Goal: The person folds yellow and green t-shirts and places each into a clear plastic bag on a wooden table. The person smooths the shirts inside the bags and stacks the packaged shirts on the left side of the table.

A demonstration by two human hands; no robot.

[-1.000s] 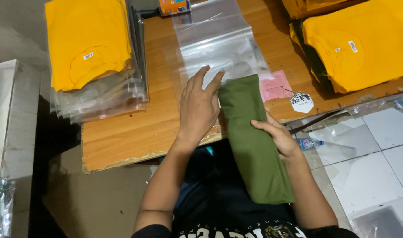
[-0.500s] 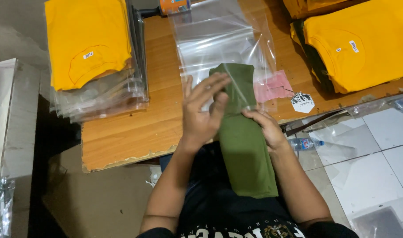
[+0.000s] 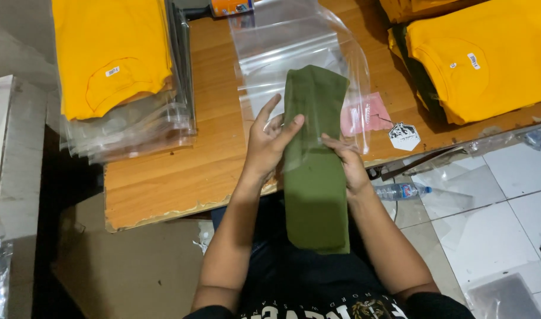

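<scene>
A wood-grain laminate counter [image 3: 211, 118] fills the middle of the room, its near edge chipped and peeling. To the right the floor is pale square ceramic tiles [image 3: 507, 201] with dark grout lines, littered with loose clear plastic sheets [image 3: 454, 195] and a small plastic water bottle [image 3: 400, 191] lying on its side just below the counter's edge. To the left, under the counter, sits flattened brown cardboard [image 3: 128, 266] on a dim grey floor. A pale box-like surface [image 3: 1, 136] stands at the far left. Light is soft and indoor, with deep shadow beneath the counter.
</scene>
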